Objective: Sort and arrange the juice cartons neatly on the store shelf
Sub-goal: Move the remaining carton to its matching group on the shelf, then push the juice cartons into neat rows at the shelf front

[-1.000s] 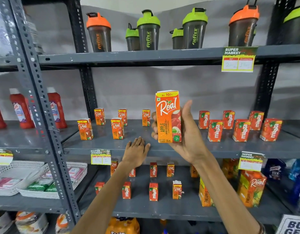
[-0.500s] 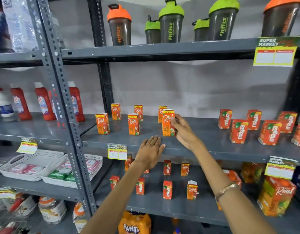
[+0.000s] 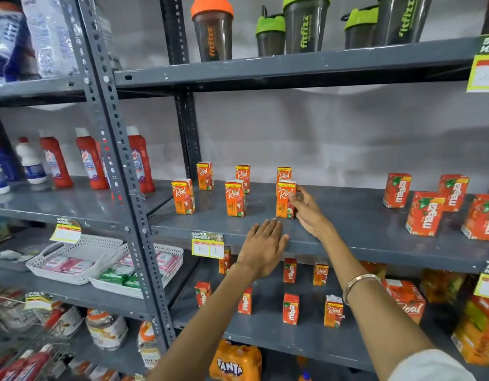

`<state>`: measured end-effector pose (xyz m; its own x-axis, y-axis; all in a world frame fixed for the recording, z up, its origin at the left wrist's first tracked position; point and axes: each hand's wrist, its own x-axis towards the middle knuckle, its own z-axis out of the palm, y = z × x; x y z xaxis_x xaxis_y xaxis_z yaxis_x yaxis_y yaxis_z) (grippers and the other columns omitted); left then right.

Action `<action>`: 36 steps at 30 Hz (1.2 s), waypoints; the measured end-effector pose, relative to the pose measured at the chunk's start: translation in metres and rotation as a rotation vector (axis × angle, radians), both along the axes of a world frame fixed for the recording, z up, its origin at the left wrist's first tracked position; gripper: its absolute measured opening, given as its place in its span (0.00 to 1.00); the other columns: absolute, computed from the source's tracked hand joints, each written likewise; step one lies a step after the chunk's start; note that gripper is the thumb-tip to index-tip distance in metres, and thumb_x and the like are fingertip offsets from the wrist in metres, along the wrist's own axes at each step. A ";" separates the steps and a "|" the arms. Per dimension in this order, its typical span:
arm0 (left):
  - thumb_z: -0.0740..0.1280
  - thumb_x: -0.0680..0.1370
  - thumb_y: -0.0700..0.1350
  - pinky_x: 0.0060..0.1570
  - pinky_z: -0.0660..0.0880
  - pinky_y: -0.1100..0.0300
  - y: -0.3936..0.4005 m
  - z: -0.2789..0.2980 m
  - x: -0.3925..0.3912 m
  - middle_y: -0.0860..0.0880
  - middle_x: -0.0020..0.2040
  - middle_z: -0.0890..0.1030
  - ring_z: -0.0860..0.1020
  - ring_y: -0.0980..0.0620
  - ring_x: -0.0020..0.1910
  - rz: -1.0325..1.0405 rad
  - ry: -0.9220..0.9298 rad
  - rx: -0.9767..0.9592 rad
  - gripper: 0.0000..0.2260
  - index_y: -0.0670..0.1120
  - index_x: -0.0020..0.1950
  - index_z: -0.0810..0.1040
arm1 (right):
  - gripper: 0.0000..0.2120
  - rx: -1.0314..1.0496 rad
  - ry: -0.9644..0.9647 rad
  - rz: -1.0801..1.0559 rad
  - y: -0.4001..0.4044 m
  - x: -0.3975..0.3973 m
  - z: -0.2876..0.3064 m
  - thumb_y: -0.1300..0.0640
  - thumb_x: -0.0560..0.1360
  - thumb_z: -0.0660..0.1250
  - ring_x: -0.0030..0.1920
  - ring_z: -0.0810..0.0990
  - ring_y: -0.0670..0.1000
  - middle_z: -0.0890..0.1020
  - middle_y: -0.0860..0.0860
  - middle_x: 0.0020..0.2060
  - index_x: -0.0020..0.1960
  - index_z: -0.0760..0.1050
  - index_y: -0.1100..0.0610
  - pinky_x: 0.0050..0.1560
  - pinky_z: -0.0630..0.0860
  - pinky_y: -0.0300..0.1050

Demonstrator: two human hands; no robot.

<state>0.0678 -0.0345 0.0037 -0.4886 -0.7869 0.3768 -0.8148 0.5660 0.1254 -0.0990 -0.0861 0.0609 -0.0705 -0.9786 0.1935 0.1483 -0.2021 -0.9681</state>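
Observation:
An orange Real apple carton (image 3: 284, 199) stands upright on the grey middle shelf (image 3: 347, 215), in front of another Real carton (image 3: 283, 174). My right hand (image 3: 306, 213) grips its right side with fingers wrapped around it. My left hand (image 3: 262, 247) lies flat, fingers apart, on the shelf's front edge, holding nothing. More Real cartons (image 3: 235, 198) stand in two rows to the left. Red Maaza cartons (image 3: 424, 213) stand at the right of the same shelf.
The shelf below holds mixed small Maaza and Real cartons (image 3: 290, 308) and larger Real packs (image 3: 405, 298). Shaker bottles (image 3: 212, 28) stand on the top shelf. A slotted upright post (image 3: 119, 166) divides off the left bay with red bottles (image 3: 90, 158) and white baskets (image 3: 72, 265). Fanta bottles (image 3: 235, 361) sit at the bottom.
My right hand carried the Real apple carton from mid-air down onto the middle shelf and still holds it there. My left hand stayed on the shelf edge. The view shifted left.

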 end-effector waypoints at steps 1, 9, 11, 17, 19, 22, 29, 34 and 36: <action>0.41 0.84 0.59 0.76 0.40 0.53 -0.001 0.000 0.000 0.47 0.82 0.55 0.51 0.49 0.81 0.001 0.003 0.001 0.29 0.46 0.81 0.54 | 0.23 0.002 0.001 0.004 0.000 0.000 0.000 0.60 0.82 0.61 0.73 0.72 0.58 0.73 0.59 0.73 0.76 0.64 0.57 0.72 0.71 0.59; 0.39 0.83 0.61 0.74 0.39 0.54 -0.003 -0.003 -0.002 0.48 0.81 0.56 0.51 0.49 0.80 0.018 0.007 -0.007 0.30 0.47 0.81 0.55 | 0.23 -0.012 0.059 0.042 0.005 0.004 0.000 0.58 0.82 0.62 0.72 0.73 0.58 0.74 0.57 0.71 0.77 0.63 0.56 0.69 0.74 0.56; 0.39 0.83 0.61 0.74 0.39 0.54 -0.002 -0.003 -0.001 0.48 0.81 0.56 0.51 0.50 0.81 0.015 0.012 -0.003 0.30 0.47 0.81 0.55 | 0.24 -0.012 0.066 0.042 0.006 0.004 0.001 0.58 0.82 0.62 0.72 0.73 0.58 0.73 0.57 0.72 0.77 0.63 0.56 0.70 0.74 0.57; 0.47 0.84 0.60 0.77 0.46 0.51 0.005 0.009 -0.001 0.47 0.81 0.59 0.55 0.48 0.80 -0.007 0.077 0.060 0.28 0.46 0.80 0.59 | 0.34 0.041 0.074 -0.046 0.012 -0.003 -0.006 0.62 0.77 0.70 0.69 0.77 0.59 0.77 0.60 0.69 0.78 0.59 0.55 0.70 0.74 0.59; 0.57 0.82 0.59 0.76 0.58 0.48 0.007 0.015 0.004 0.47 0.76 0.69 0.66 0.47 0.74 -0.077 0.205 0.139 0.25 0.47 0.76 0.65 | 0.34 0.055 0.102 -0.152 0.016 -0.007 -0.010 0.65 0.76 0.71 0.67 0.78 0.58 0.77 0.62 0.67 0.77 0.59 0.56 0.68 0.75 0.55; 0.69 0.78 0.55 0.65 0.73 0.54 0.008 0.022 0.020 0.51 0.68 0.75 0.75 0.53 0.64 -0.040 0.532 0.197 0.23 0.52 0.71 0.69 | 0.30 0.046 0.281 -0.290 0.022 -0.009 -0.017 0.63 0.76 0.72 0.64 0.78 0.54 0.76 0.61 0.68 0.75 0.64 0.57 0.64 0.76 0.50; 0.80 0.66 0.56 0.63 0.73 0.44 -0.033 0.045 0.062 0.45 0.64 0.72 0.73 0.42 0.64 0.403 0.564 0.059 0.38 0.44 0.68 0.65 | 0.37 0.120 0.628 -0.468 0.022 0.024 -0.017 0.43 0.71 0.76 0.67 0.76 0.60 0.77 0.59 0.65 0.71 0.66 0.61 0.64 0.73 0.52; 0.80 0.64 0.59 0.61 0.72 0.42 -0.047 0.039 0.054 0.42 0.60 0.76 0.76 0.39 0.61 0.505 0.637 0.012 0.40 0.42 0.64 0.64 | 0.51 0.225 0.970 -0.732 0.019 0.060 -0.015 0.29 0.65 0.71 0.69 0.73 0.63 0.74 0.61 0.68 0.72 0.64 0.65 0.68 0.72 0.56; 0.79 0.66 0.58 0.61 0.72 0.42 -0.053 0.037 0.054 0.41 0.61 0.76 0.76 0.38 0.62 0.521 0.686 -0.012 0.39 0.41 0.65 0.64 | 0.49 0.227 1.026 -0.805 0.018 0.067 -0.017 0.29 0.65 0.71 0.67 0.75 0.63 0.76 0.61 0.66 0.70 0.65 0.64 0.66 0.72 0.56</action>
